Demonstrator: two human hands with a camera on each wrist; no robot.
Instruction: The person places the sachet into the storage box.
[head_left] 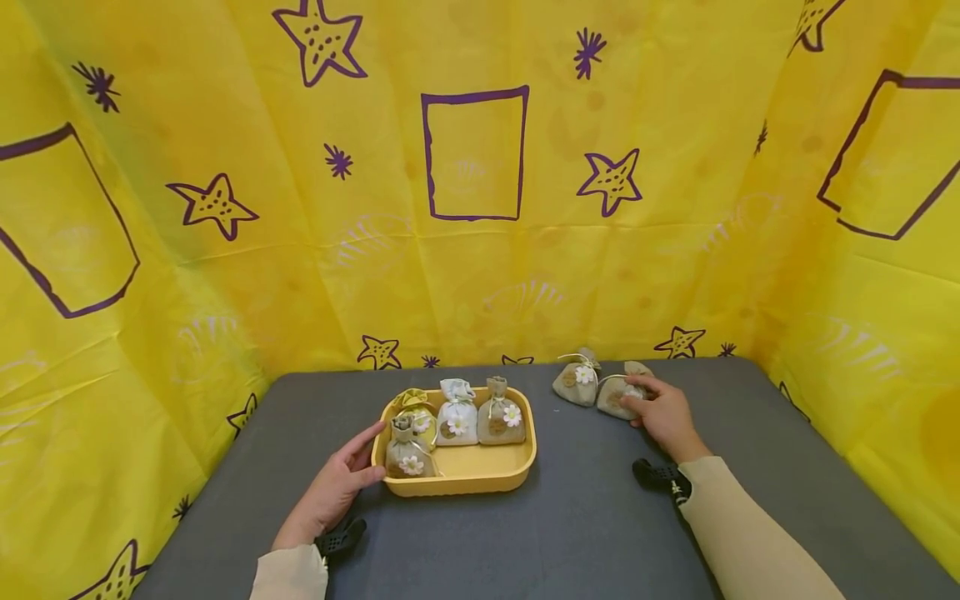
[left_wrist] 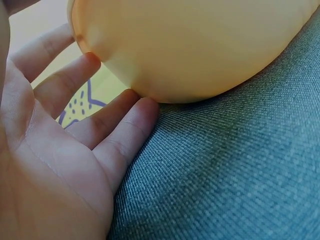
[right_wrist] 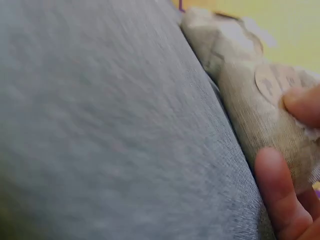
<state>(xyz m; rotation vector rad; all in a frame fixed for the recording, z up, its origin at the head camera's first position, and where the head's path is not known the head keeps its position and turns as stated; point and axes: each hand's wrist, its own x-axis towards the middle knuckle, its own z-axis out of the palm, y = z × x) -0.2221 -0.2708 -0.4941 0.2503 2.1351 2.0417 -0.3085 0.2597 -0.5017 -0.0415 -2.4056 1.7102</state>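
My right hand grips a beige drawstring pouch, thumb and fingers at its sides near the white flower. In the right wrist view, fingertips press the pouch's cloth beside its round tag, close over the table. A second beige pouch lies just to its left. My left hand rests against the left end of a yellow tray, its fingers nearly straight. Up close, several fingertips touch the tray's outer wall.
Inside the tray sit a grey-beige pouch at front left, a yellow pouch behind it, a pale blue-white pouch and a taupe pouch. The dark grey table meets yellow patterned cloth walls.
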